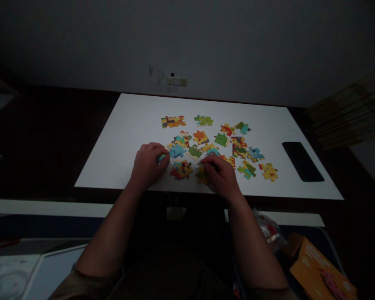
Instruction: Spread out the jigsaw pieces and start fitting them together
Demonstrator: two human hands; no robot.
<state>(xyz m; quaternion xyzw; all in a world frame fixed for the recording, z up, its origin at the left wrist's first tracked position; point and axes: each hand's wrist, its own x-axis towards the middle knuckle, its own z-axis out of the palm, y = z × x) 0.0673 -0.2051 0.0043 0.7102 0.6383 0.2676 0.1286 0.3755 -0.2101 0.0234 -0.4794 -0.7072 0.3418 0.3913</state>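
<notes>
Clearly both hands pinch puzzle pieces by the desk's near edge
Left hand grips a blue piece, right hand a yellow piece; either could slide off

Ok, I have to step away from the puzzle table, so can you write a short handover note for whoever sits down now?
Left hand: fingers curled on a light blue piece at the near edge of the white board.
Right hand: fingers pressed on a yellow piece, beside a joined cluster.
Things: loose puzzle pieces spread across the board's middle and right; a joined strip lies farther back. A black phone lies at the right edge; an orange box sits off the board, lower right.
Done: only a few small groups are joined.
Left: most pieces are separate.
</notes>
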